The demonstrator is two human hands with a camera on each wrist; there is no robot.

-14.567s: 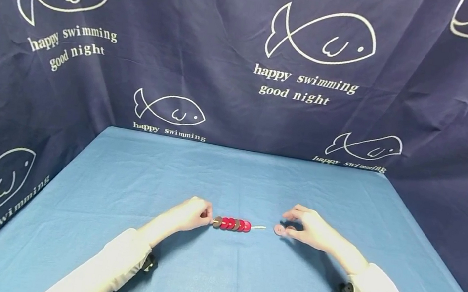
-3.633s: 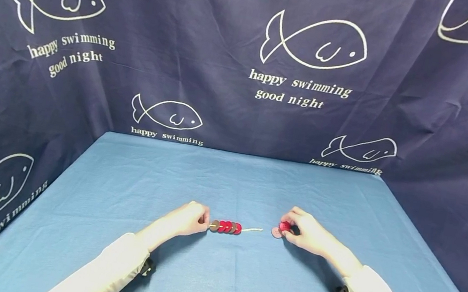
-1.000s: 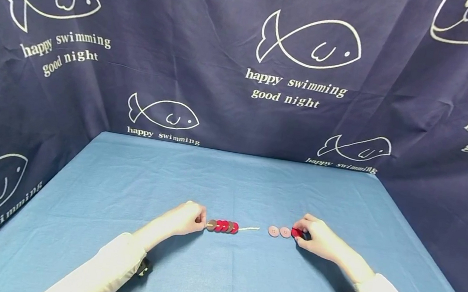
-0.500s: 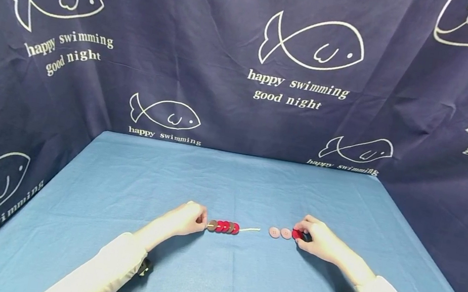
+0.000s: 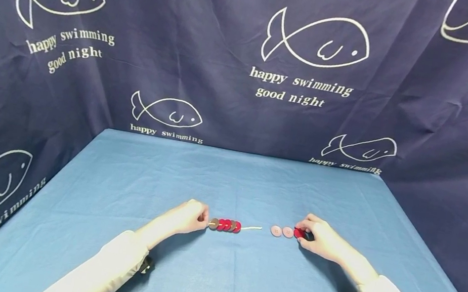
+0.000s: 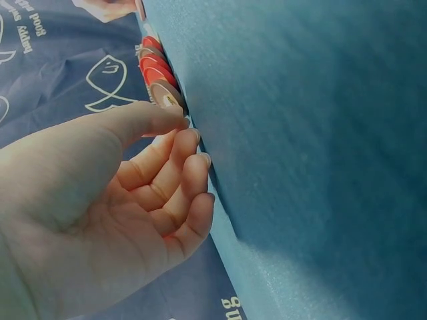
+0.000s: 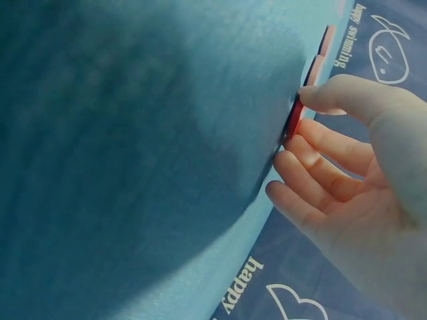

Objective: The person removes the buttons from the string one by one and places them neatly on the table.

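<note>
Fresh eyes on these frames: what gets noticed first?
Probably the big white fish drawings across the dark backdrop. Next, the overlapping red and brown buttons strung on a pale cord near the centre, its left end pinched by the left hand. To their right, two pink buttons lie on the blue cloth, beside the red button the right hand pinches.

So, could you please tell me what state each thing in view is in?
Cord: right end free
Strung buttons: five, overlapping
Pink buttons: unstrung, lying flat
Loose red button: unstrung, held
Left hand: pinching cord
Right hand: holding loose red button
Cloth: spread, lightly creased
Backdrop: hanging, wrinkled
</note>
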